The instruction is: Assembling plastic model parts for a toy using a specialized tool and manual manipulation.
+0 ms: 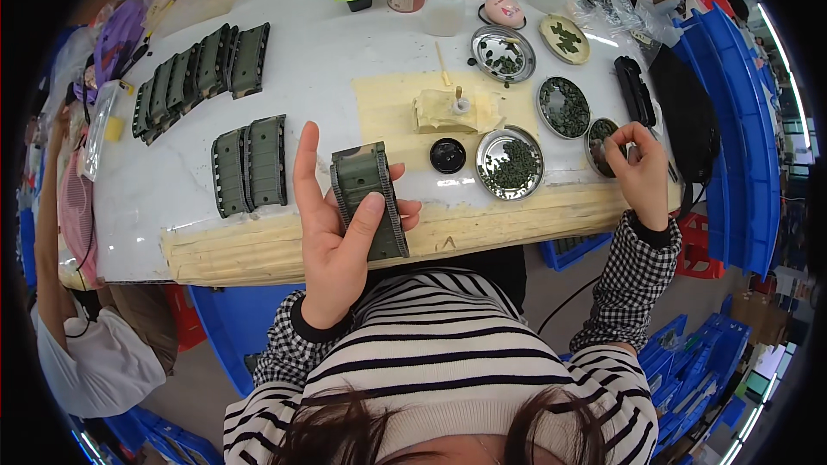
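Head view, left grip: left hand (332, 245) clamped on one green panel (362, 174), thumb on its face.
Panel position: left of taped block (444, 114), on its near side; long axis runs near-far, slightly tilted.
Right grip: right hand (642, 174), fingertips close at small dish (588, 151); can't tell if a piece is pinched.
Key relation: small dish is right of block, opposite side from panel; right hand nearer.
Dishes with green pieces (517, 162): five, counting small one, all block's right.
Black cup (447, 170): one, block's near side.
Loose panels (267, 159): two left of block; farther group (211, 60) overlaps, count unclear.
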A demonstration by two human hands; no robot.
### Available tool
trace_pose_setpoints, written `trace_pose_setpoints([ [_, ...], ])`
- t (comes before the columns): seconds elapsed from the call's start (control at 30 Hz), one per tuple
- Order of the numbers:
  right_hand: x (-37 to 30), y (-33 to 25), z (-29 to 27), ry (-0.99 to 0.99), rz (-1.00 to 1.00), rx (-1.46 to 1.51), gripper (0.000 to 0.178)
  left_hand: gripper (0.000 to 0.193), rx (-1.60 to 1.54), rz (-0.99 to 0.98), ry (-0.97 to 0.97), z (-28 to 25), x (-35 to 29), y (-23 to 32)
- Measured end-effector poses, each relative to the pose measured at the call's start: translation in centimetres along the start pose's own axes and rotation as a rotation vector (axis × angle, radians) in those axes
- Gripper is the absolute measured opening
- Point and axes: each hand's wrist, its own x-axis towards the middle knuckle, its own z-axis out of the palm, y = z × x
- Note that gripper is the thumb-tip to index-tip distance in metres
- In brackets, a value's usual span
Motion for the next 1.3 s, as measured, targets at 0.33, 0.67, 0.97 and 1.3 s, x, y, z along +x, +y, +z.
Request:
trace_pose_setpoints([
  [0.33, -4.3, -12.8, 4.6, -0.007, -0.518, 0.281, 0.014, 0.021, 0.113, -0.057, -0.210, 0.0, 0.2, -1.5],
  [0.67, -4.8, -16.2, 9.3, -0.099, -0.648, 0.513, 0.021, 0.020, 0.062, 0.080, -0.183, -0.8, 0.1, -1.6],
  [0.97, -5.0, -16.4, 9.0, -0.100, -0.582, 0.541, 0.017, 0.021, 0.234, 0.162, -0.198, -1.2, 0.5, -2.3],
  [1.3, -4.4, -15.6, 9.1, -0.035, -0.862, 0.307, 0.022, 0.024, 0.475, 0.198, -0.216, -2.2, 0.3, -1.9],
])
